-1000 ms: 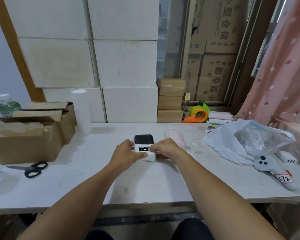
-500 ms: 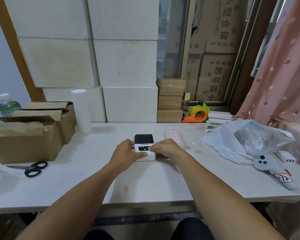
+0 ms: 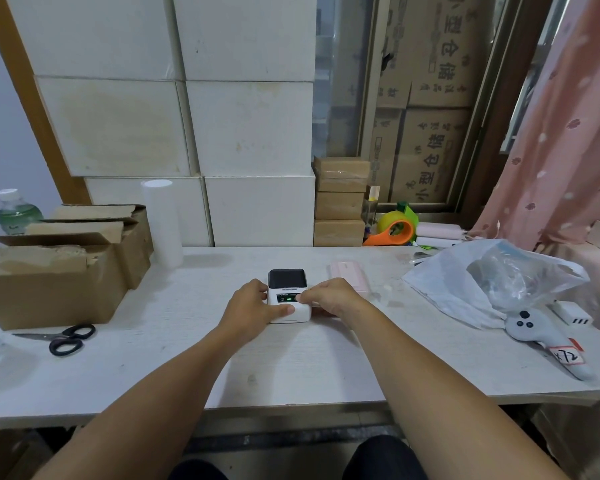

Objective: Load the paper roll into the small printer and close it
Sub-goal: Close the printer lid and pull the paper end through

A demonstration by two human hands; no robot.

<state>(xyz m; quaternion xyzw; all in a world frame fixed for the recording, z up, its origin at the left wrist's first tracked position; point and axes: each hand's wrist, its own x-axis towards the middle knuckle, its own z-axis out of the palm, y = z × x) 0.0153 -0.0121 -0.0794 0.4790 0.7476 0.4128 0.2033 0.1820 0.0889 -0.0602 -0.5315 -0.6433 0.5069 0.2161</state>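
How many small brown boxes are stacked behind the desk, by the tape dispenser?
3, one atop another: top, middle, bottom, just left of the orange tape dispenser. More may hide behind.

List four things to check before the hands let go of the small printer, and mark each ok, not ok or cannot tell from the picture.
1. Printer sits flat on the table: ok.
2. Lid looks shut, no gap showing on top: ok.
3. Green light on the front panel is lit: ok.
4. Left hand and right hand steady the printer from both sides: ok.
5. Paper roll seated inside: cannot tell, the inside is hidden.
6. Paper end coming out of the slot: cannot tell, too small to see.
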